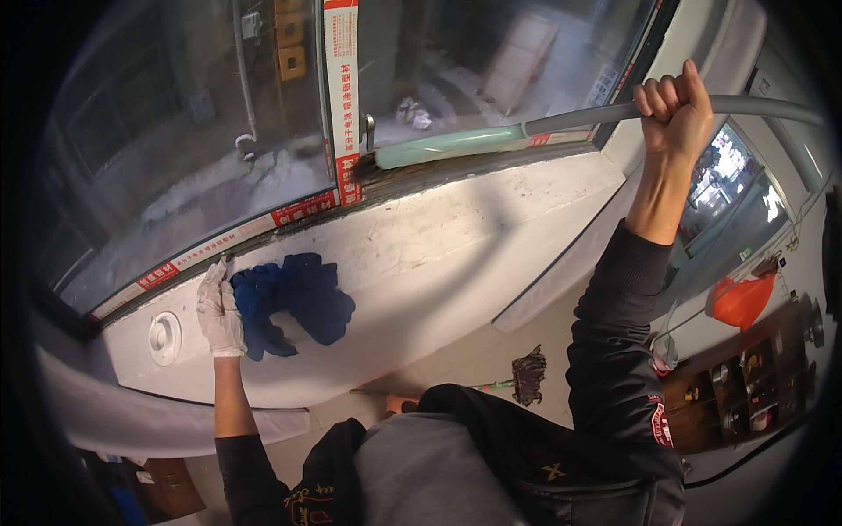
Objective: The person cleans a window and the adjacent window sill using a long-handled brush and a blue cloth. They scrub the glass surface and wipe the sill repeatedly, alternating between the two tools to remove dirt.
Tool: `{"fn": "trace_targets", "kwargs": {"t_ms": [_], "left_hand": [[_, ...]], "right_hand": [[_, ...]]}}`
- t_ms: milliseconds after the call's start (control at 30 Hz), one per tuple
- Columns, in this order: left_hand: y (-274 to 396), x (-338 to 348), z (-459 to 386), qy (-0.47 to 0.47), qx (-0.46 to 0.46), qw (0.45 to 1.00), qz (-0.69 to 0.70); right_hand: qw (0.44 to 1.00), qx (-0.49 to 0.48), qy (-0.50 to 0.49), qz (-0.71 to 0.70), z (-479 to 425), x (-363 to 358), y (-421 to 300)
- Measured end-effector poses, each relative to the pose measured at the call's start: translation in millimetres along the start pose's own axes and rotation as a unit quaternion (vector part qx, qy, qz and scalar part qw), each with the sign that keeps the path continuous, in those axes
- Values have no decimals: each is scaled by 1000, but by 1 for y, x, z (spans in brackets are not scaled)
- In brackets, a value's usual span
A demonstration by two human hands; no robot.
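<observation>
My left hand [222, 314], in a thin whitish glove, rests on the sill against the window frame. A crumpled dark blue cloth [309, 296] lies right beside its palm and droops over the sill; whether my fingers grip it is hidden. Raised at the right, my bare right hand [676, 112] is closed around a grey hose [585, 118]. Its pale green tubular end piece [454, 146] reaches left along the lower window frame. Dark bristles [364, 168] at the tip meet the upright frame bar [342, 92], which bears red and white printed film.
A white round object [164, 338] stands on the sill [454, 227] left of my glove. A window handle [370, 131] juts out above the bristles. Below lies a dirty mop head [529, 376] on the tiled floor. Dark wooden shelves [737, 394] and an orange bag [742, 301] are to the right.
</observation>
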State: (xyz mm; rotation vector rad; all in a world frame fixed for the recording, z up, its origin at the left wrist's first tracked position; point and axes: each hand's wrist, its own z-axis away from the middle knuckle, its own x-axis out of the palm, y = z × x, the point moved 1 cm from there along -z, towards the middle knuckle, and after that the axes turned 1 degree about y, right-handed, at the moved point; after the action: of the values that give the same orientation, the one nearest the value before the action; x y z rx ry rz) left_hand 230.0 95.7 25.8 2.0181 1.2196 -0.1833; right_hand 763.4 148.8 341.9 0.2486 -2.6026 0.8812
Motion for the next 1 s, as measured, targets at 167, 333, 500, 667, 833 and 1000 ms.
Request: {"fn": "trace_targets", "kwargs": {"t_ms": [167,333,500,667,833,1000], "left_hand": [[-12,6,-5,-16,1,1000,12],[-2,1,-4,1,-18,999,36],[0,-2,-2,5,-17,999,34],[0,2,-3,3,-17,999,31],[4,0,-5,-8,4,1000,5],[-7,-3,-3,-4,-11,1000,5]], "right_hand": [[992,22,53,110,30,33,71],[999,43,-17,-17,42,76,38],[994,14,-85,-69,12,37,-2],[989,-69,55,119,3,30,-22],[995,-8,-6,100,34,50,62],[996,61,-19,-70,46,50,47]]}}
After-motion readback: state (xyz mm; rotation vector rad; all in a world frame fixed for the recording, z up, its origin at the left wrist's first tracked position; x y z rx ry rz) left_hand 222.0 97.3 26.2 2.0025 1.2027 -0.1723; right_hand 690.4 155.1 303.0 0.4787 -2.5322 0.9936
